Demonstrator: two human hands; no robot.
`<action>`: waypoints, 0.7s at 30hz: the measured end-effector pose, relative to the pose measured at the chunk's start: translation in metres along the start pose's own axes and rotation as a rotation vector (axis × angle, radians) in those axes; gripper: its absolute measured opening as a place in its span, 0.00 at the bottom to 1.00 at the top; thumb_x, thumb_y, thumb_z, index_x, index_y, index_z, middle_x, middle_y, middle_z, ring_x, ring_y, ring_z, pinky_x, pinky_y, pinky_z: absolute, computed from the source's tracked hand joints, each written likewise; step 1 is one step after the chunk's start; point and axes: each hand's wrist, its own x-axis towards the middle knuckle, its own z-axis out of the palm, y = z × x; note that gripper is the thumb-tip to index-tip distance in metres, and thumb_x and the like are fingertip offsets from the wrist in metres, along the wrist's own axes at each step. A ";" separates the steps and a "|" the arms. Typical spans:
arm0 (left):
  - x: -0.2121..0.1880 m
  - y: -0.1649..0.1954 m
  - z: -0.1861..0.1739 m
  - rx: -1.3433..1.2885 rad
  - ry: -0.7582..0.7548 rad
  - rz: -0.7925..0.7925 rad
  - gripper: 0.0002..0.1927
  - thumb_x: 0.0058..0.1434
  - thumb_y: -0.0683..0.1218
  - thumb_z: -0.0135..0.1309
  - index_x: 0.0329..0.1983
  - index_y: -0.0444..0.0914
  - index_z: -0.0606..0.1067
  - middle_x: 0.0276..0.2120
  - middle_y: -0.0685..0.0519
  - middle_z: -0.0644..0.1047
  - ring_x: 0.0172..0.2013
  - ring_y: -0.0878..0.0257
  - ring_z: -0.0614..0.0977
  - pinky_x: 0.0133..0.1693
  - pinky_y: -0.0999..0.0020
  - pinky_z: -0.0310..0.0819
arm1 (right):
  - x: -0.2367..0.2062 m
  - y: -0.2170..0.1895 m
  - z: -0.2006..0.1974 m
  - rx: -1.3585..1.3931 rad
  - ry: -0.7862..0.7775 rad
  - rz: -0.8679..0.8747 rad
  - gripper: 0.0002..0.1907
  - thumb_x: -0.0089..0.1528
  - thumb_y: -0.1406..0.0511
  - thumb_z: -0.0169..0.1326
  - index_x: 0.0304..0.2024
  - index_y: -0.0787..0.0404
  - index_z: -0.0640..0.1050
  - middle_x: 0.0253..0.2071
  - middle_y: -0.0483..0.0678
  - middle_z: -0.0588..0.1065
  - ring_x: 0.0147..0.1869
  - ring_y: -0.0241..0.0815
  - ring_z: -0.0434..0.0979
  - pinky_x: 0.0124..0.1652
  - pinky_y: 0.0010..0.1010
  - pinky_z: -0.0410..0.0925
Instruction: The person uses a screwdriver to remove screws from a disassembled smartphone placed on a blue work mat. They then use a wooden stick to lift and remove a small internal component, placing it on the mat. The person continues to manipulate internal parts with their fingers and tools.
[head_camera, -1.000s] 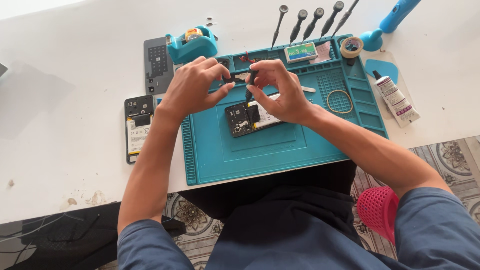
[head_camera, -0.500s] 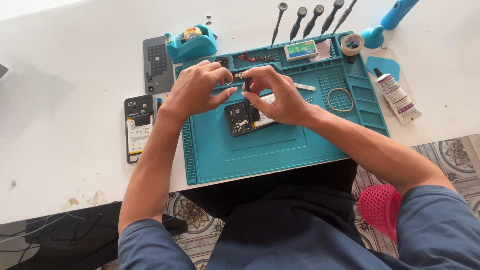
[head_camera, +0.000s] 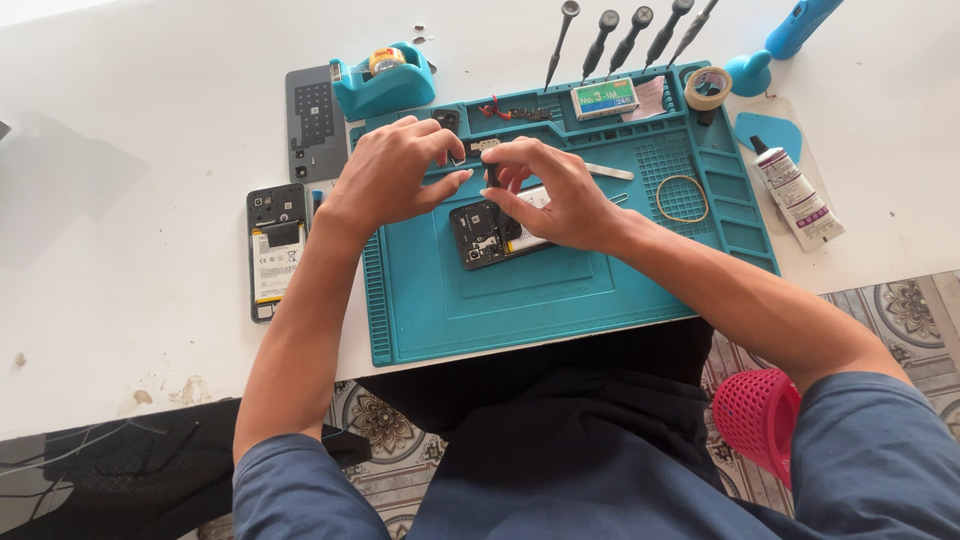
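Working over the opened phone (head_camera: 492, 232) that lies face-down in the middle of the teal repair mat (head_camera: 560, 290), both hands meet just above its upper edge. The right hand (head_camera: 560, 195) rests across the phone's exposed battery and pinches a small dark part (head_camera: 492, 176) between thumb and forefinger; what the part is cannot be made out. The left hand (head_camera: 395, 170) hovers beside it with fingers curled, its fingertips closing on the same small piece or on something too fine to see.

By the look of it, this is the stage of lifting or seating a small internal component at the phone's top end, with the back cover already off. The next move seems to call for a steady, light pinch and careful alignment over the board, since the piece is tiny and easily dropped among the mat's compartments.

Nearby lie a second opened phone (head_camera: 277, 250) and a grey back cover (head_camera: 312, 120) on the white table (head_camera: 130, 200), a tape dispenser (head_camera: 385, 80), and a row of screwdrivers (head_camera: 625, 35).
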 end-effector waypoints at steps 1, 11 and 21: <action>0.000 0.000 0.000 0.000 -0.003 -0.004 0.12 0.63 0.54 0.63 0.40 0.42 0.80 0.33 0.54 0.81 0.40 0.57 0.82 0.40 0.58 0.76 | 0.000 0.000 0.001 -0.014 -0.002 -0.014 0.23 0.66 0.70 0.64 0.60 0.60 0.69 0.41 0.48 0.76 0.43 0.37 0.82 0.43 0.30 0.76; -0.001 0.001 -0.003 -0.015 0.002 0.004 0.12 0.62 0.53 0.64 0.40 0.41 0.81 0.33 0.54 0.81 0.40 0.57 0.83 0.40 0.58 0.77 | -0.002 0.001 0.001 0.020 0.004 -0.026 0.21 0.68 0.69 0.62 0.59 0.60 0.68 0.44 0.50 0.75 0.46 0.38 0.83 0.45 0.30 0.77; 0.006 0.027 -0.002 -0.266 -0.053 0.154 0.12 0.53 0.51 0.71 0.37 0.44 0.84 0.35 0.54 0.80 0.38 0.57 0.82 0.39 0.61 0.76 | 0.002 0.009 -0.009 0.058 0.242 0.164 0.29 0.71 0.69 0.60 0.71 0.63 0.62 0.42 0.47 0.74 0.45 0.35 0.82 0.43 0.25 0.78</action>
